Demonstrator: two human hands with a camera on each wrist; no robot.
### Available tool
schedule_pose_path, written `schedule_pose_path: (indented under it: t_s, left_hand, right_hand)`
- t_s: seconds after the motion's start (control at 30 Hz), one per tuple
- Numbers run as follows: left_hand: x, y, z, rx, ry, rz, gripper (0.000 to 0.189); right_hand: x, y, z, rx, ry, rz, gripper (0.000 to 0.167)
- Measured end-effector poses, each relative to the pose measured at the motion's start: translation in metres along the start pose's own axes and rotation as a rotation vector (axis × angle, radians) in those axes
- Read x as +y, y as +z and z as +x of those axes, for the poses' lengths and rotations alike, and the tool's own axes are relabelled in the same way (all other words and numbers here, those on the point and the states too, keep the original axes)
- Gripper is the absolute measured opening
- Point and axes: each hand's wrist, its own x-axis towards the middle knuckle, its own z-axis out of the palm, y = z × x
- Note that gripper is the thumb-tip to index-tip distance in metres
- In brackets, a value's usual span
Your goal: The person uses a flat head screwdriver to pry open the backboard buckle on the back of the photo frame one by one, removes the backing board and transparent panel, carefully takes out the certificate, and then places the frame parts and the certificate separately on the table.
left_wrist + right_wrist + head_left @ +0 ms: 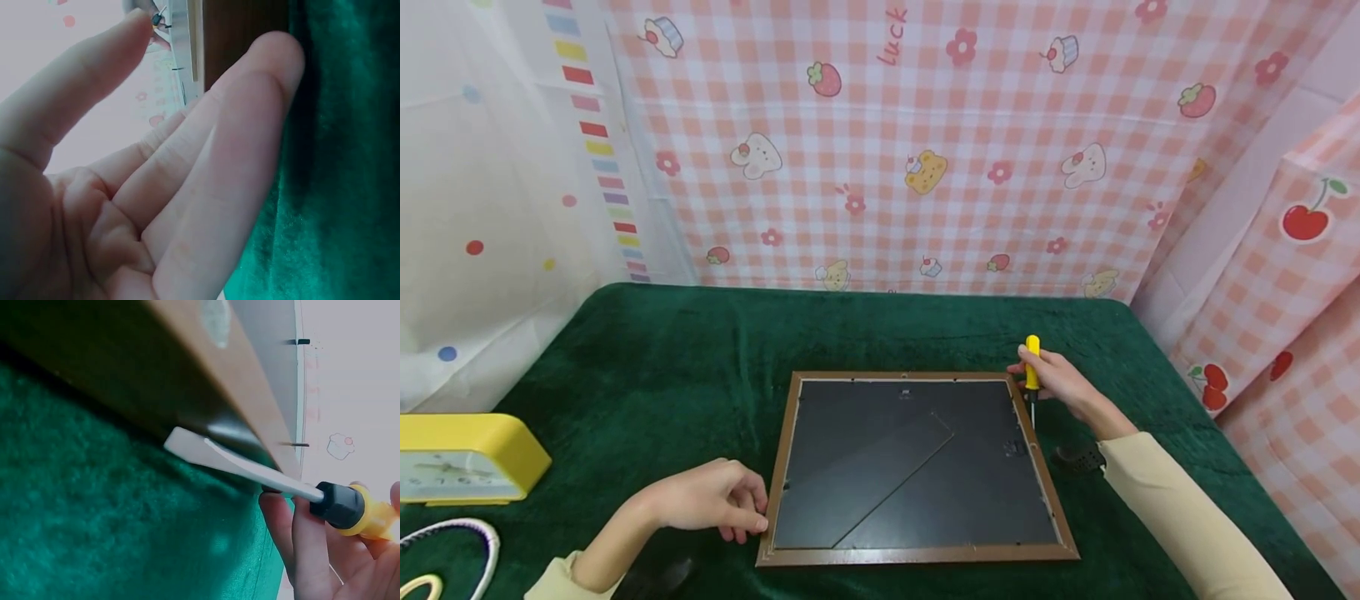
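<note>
A brown-edged picture frame (917, 556) lies face down on the green cloth, its dark backing board (880, 467) facing up. Small dark tabs stick out along its inner edge. My right hand (1060, 385) grips a flathead screwdriver (250, 470) by its yellow handle, at the frame's upper right corner. The flat metal tip points down beside the frame's outer right side, close over the cloth. At the left side of the frame is my left hand (711, 497), its fingers (219, 169) loosely bent at the frame's side and its thumb apart from them, holding nothing.
A yellow alarm clock (512, 454) stands at the far left. In front of it lie a white ring-shaped band (492, 542) and a smaller yellow one (432, 581). Dark green plush cloth (647, 375) covers the table, with patterned curtains (880, 217) behind and on both sides.
</note>
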Motion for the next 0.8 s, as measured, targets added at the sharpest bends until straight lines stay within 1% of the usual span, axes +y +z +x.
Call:
schedule_pose_path:
  t_s: [0.13,0.37,0.53,0.67,0.8]
  left_hand:
    - [-0.0019,-0.0002,-0.0009,-0.009,0.002,-0.009,0.015]
    - [-0.0044,-0.0014,-0.0015,-0.019,-0.001,-0.027,0.016]
    - [-0.0049,-0.0009,-0.0030,-0.039,0.018,-0.030,0.016]
    - [-0.0048,-0.0010,-0.0037,-0.050,0.031,-0.031,0.017]
    - [-0.0043,-0.0035,-0.0029,-0.057,0.025,-0.032,0.017]
  right_hand:
    - [-0.0008,0.0016,-0.0018,0.001,-0.014,-0.009,0.071]
    - [-0.0011,0.0030,-0.0043,0.006,-0.005,-0.004,0.069]
    - [-0.0020,0.0039,-0.0069,-0.006,-0.008,-0.007,0.070]
    - [-0.0031,0.0048,-0.0084,-0.006,-0.021,-0.006,0.066]
    - [-0.0023,0.0042,-0.0089,0.000,-0.014,-0.006,0.061]
